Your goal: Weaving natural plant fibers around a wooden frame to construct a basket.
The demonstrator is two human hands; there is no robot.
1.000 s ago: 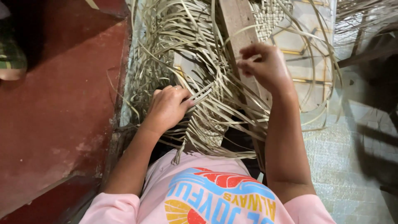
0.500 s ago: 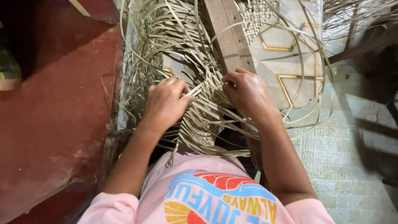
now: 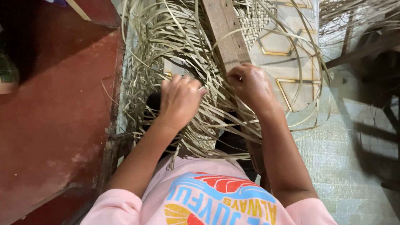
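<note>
Both of my grips are closed on thin strips of the half-woven mat (image 3: 196, 125) that lies over my lap. My left hand (image 3: 180, 100) is curled, knuckles up, and its fingers pinch a pale strip (image 3: 204, 88) that runs toward my right hand (image 3: 250, 85). My right hand is closed like a fist around some strips just beside the wooden plank (image 3: 225, 37), and the two hands are near each other, almost touching. Which exact strip the right hand holds, I cannot tell, because the fingers hide it.

The loose strips (image 3: 166, 37) stand up and bend in big loops in front of my hands, and some fall to the right over the tiled floor (image 3: 341, 158). The plank goes from the top of the view down between my hands and under the strips. A finished woven part (image 3: 254, 25) shows near the plank at the top. On my left is a dark red floor (image 3: 54, 125). My pink shirt (image 3: 208, 196) is at the bottom.
</note>
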